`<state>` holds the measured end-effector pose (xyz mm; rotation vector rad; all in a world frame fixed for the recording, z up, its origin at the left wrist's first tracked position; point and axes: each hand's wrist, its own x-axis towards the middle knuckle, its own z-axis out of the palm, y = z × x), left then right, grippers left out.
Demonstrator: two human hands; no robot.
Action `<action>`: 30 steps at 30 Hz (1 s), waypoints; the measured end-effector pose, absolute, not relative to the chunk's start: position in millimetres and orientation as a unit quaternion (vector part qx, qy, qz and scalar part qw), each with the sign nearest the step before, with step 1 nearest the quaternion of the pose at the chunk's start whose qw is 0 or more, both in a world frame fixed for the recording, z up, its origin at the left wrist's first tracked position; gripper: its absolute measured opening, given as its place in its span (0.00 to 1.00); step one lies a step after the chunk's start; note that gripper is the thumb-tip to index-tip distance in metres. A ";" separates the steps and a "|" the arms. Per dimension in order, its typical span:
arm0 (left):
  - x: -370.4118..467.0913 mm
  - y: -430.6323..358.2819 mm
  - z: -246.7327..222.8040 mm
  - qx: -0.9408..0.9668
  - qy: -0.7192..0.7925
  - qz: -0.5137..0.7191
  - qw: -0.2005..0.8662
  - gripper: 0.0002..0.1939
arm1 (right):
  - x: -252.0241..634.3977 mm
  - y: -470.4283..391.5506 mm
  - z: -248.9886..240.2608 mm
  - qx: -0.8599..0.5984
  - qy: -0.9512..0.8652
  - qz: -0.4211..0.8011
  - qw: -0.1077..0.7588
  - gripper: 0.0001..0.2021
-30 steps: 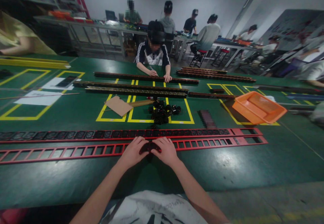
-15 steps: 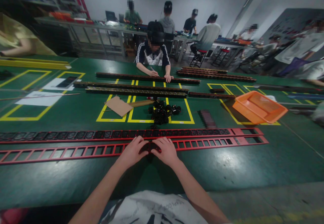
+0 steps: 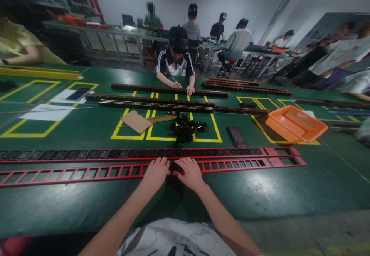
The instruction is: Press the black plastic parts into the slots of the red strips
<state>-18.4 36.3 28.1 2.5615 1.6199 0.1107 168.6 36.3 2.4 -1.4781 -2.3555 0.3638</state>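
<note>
A long red slotted rail [image 3: 104, 172] lies along the near part of the table, its row of rectangular openings bare on both sides of my hands. My left hand [image 3: 156, 172] is closed over the middle of this rail, fingers bent across it and thumb mostly hidden. Close beside it, my right hand [image 3: 189, 172] grips the same rail, its fingers over the far side and its thumb on the near side. Something dark shows between the two hands, too shaded to make out. Just beyond lies a second red rail [image 3: 270, 151], its openings mostly filled with black sockets.
A pile of small black parts [image 3: 185, 128] lies past the rails, near a piece of cardboard [image 3: 135, 121]. An orange bin [image 3: 295, 123] stands tilted at the right. Long dark bars [image 3: 156, 103] cross the table, and a co-worker [image 3: 176, 61] writes on one opposite me.
My left hand has shifted slightly right and its fingers have drawn together, with the thumb now tucked from view. My right hand stays nearly in place.
</note>
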 end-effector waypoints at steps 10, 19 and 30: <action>-14.8 45.2 33.0 0.846 0.524 0.044 0.086 0.03 | 168.6 36.5 3.2 -0.518 -0.829 0.126 0.169 0.17; -7.7 43.8 32.0 0.851 0.523 -0.001 0.050 0.07 | 169.2 36.3 2.5 -0.518 -0.831 0.123 0.163 0.18; -3.2 42.3 35.5 0.839 0.541 -0.006 0.056 0.07 | 169.1 35.9 1.9 -0.518 -0.830 0.122 0.168 0.17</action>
